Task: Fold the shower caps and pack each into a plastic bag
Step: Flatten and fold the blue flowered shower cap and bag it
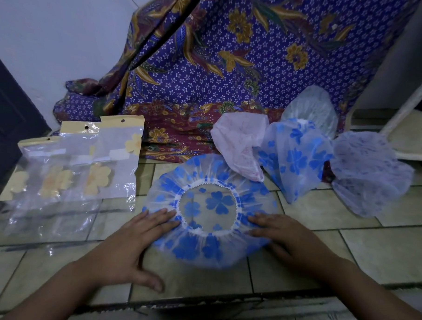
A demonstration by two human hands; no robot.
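On the tiled floor, near its front edge, lies the blue flower cap (210, 210), spread flat. The left hand (131, 243) and right hand (286, 238) press it with flat, open fingers. Folding comes next: lift one side over. Plastic bags (79, 168) wait at the left.

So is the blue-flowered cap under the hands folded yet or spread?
Spread. The blue-flowered cap lies flat as a full circle, elastic opening facing up, left hand and right hand pressing its sides.
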